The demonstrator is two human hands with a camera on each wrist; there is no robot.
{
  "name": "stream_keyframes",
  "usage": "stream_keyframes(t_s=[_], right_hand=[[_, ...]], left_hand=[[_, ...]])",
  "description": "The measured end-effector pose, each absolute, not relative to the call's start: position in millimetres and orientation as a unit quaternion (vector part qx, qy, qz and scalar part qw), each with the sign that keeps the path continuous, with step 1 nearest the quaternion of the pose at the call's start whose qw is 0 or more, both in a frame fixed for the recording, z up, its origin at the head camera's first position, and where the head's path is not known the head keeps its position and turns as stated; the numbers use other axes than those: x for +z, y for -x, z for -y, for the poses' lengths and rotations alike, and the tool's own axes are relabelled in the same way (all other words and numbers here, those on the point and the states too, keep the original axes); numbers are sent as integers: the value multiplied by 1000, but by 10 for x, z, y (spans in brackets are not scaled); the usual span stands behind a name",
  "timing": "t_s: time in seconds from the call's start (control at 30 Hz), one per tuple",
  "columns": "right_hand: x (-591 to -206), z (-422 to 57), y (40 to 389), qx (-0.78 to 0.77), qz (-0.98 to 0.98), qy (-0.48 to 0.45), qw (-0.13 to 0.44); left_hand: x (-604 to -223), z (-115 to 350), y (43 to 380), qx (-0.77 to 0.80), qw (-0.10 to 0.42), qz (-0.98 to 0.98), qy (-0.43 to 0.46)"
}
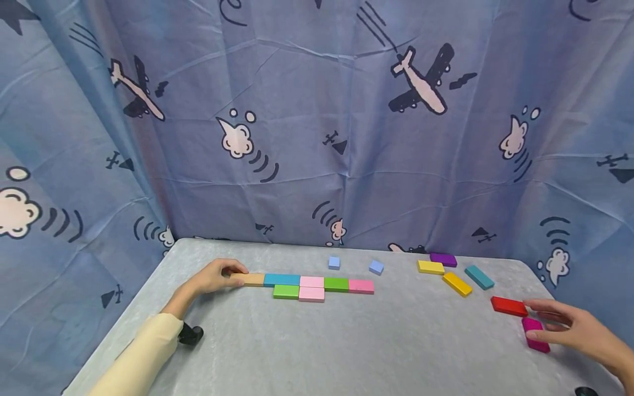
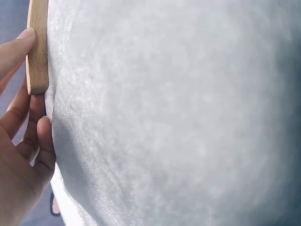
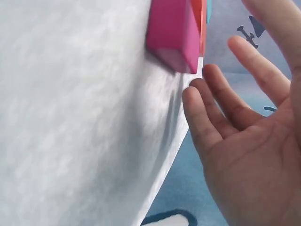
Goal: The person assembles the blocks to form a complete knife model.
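Note:
My left hand (image 1: 216, 276) pinches a plain wooden block (image 1: 255, 280) at the left end of a row of blocks. In the left wrist view the thumb lies on one side of that wooden block (image 2: 38, 56), with fingers on its far side. The row runs on through a blue block (image 1: 282, 280), a pink, a green (image 1: 336, 284) and a darker pink block (image 1: 361, 286). Below it sit a light green block (image 1: 285, 292) and another pink block (image 1: 311, 295). Over a magenta block (image 1: 531, 324), my right hand (image 1: 577, 328) has its fingers spread, gripping nothing.
A red block (image 1: 509, 306) lies just beyond the magenta one. Farther back are yellow (image 1: 430, 267), purple (image 1: 443, 259), orange-yellow (image 1: 457, 284) and teal (image 1: 479, 277) blocks. Two small light-blue pieces (image 1: 334, 263) lie behind the row. A patterned curtain (image 1: 317, 137) borders the grey-covered table (image 1: 371, 346).

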State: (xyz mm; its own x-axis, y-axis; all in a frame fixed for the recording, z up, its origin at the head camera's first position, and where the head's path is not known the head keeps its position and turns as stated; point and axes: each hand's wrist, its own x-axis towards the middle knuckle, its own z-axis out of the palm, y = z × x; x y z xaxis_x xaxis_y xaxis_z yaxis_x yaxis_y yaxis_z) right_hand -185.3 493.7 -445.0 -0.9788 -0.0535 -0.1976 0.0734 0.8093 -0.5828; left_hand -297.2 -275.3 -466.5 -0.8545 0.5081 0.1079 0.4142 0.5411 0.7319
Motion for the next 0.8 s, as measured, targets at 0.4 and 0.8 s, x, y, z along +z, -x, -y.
stream_keyframes(t_s=[0.4,0.8], right_hand=[[-4538,-5026,1796,-310,-938,7,153],[-4523,-4994,1822,-294,-948,11,119]], left_hand=[[-4657,2751,2974,397,66,-881,-250],[-4664,2762,2983,397,68,-881,-247]])
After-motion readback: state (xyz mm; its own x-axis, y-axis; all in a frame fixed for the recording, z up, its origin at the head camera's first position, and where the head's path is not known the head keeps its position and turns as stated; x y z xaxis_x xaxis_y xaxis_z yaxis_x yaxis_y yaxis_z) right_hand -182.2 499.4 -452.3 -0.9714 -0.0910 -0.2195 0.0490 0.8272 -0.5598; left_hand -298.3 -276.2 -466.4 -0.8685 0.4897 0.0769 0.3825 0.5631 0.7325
